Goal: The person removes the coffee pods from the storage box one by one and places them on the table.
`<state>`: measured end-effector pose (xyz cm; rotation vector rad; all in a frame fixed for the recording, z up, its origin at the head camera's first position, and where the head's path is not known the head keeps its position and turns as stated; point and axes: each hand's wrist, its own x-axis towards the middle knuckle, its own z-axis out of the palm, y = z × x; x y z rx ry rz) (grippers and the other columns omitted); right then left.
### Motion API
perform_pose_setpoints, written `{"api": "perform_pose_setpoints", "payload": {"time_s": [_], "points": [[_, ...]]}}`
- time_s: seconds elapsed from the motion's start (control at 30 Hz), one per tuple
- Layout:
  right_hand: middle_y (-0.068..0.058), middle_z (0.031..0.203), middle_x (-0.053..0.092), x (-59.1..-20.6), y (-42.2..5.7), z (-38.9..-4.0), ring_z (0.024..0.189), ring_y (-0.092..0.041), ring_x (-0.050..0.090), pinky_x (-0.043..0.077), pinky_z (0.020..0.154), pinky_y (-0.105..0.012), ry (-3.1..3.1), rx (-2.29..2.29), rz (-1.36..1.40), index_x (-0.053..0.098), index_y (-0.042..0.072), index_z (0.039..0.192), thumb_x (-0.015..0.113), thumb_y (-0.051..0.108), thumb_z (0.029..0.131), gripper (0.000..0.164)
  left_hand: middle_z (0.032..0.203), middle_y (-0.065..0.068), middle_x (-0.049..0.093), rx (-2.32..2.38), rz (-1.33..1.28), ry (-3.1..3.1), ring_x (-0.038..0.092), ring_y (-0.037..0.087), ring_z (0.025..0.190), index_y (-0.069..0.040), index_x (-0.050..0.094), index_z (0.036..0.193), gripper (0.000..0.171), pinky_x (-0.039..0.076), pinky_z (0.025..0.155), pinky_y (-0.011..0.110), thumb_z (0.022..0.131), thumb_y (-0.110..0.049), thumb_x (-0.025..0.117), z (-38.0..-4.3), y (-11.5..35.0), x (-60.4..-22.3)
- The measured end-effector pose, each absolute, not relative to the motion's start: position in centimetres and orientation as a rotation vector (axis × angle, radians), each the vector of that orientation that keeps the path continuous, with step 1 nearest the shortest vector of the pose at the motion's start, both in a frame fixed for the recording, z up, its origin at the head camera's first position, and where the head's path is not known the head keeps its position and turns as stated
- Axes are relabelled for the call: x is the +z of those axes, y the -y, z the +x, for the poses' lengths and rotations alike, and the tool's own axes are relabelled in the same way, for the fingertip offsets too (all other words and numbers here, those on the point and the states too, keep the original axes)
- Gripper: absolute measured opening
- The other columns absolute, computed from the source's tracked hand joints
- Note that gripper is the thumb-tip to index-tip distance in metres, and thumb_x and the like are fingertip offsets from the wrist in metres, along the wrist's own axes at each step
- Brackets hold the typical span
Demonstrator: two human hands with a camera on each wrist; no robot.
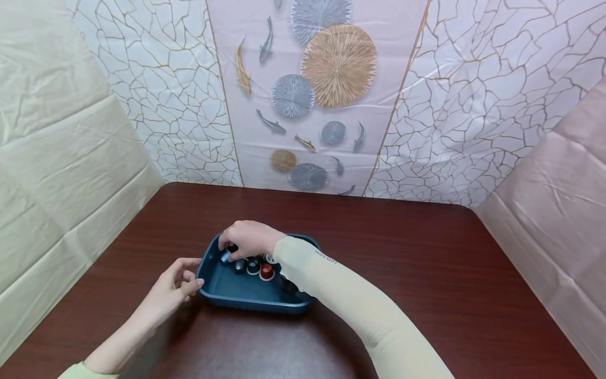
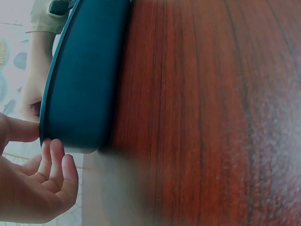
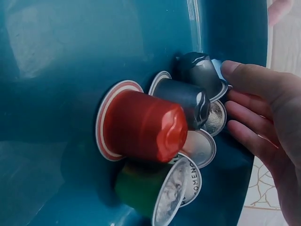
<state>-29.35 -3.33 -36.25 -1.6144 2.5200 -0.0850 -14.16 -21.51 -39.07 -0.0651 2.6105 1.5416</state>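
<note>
A dark teal tray [image 1: 236,301] with raised sides sits on the table. My left hand [image 1: 172,287] pinches its left rim, thumb on one side and curled fingers [image 2: 56,160] on the other. Inside the tray's far left corner, my right hand [image 1: 248,238] reaches down and pinches a blue coffee capsule [image 1: 225,257], which is mostly hidden behind the thumb in the right wrist view. Close beside those fingers lie a dark grey capsule [image 3: 200,70], a black capsule [image 3: 181,99], a red capsule [image 3: 143,125] and a green capsule [image 3: 138,186].
Several more capsules, silver lids [image 3: 200,148] showing, are heaped under the front ones. The dark reddish wooden table [image 1: 402,273] extends around the tray. A patterned cloth backdrop [image 1: 303,131] hangs behind it, with pale cloth [image 1: 57,184] along both sides.
</note>
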Motion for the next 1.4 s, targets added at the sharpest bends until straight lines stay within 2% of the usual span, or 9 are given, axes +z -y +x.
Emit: {"api": "perform_pose_setpoints", "payload": {"time_s": [0.37, 0.9, 1.23, 1.4], "points": [[0.006, 0.113, 0.071, -37.0, 4.3, -28.5, 0.090, -0.005, 0.062, 0.054, 0.087, -0.020, -2.582, 0.250, -1.682, 0.071, 0.024, 0.118, 0.066, 0.035, 0.095, 0.026, 0.089, 0.007, 0.058, 1.543, -0.100, -2.592, 0.056, 0.017, 0.074, -0.002, 0.040, 0.142, 0.048, 0.050, 0.065, 0.028, 0.098, -0.011, 0.057, -14.1, 21.6, -38.8], [0.007, 0.115, 0.069, -37.2, 3.8, -28.3, 0.098, -0.006, 0.062, 0.055, 0.083, -0.021, -2.610, 0.341, -1.717, 0.070, 0.026, 0.120, 0.065, 0.034, 0.096, 0.026, 0.089, 0.009, 0.058, 1.574, -0.098, -2.597, 0.056, 0.018, 0.073, -0.003, 0.042, 0.141, 0.046, 0.050, 0.065, 0.028, 0.098, -0.010, 0.057, -14.2, 21.3, -39.0], [0.007, 0.113, 0.069, -36.9, 4.0, -28.4, 0.097, -0.006, 0.060, 0.055, 0.081, -0.021, -2.592, 0.335, -1.744, 0.071, 0.026, 0.117, 0.065, 0.034, 0.095, 0.023, 0.090, 0.009, 0.058, 1.557, -0.112, -2.602, 0.056, 0.018, 0.074, -0.003, 0.041, 0.141, 0.047, 0.050, 0.066, 0.028, 0.098, -0.011, 0.057, -14.1, 21.5, -38.9], [0.007, 0.113, 0.069, -36.6, 4.0, -28.6, 0.096, -0.006, 0.060, 0.054, 0.086, -0.021, -2.574, 0.268, -1.723, 0.071, 0.025, 0.116, 0.067, 0.034, 0.095, 0.024, 0.089, 0.007, 0.058, 1.555, -0.095, -2.604, 0.055, 0.017, 0.073, -0.002, 0.041, 0.142, 0.047, 0.049, 0.065, 0.027, 0.098, -0.012, 0.057, -14.1, 21.5, -39.0]]}}
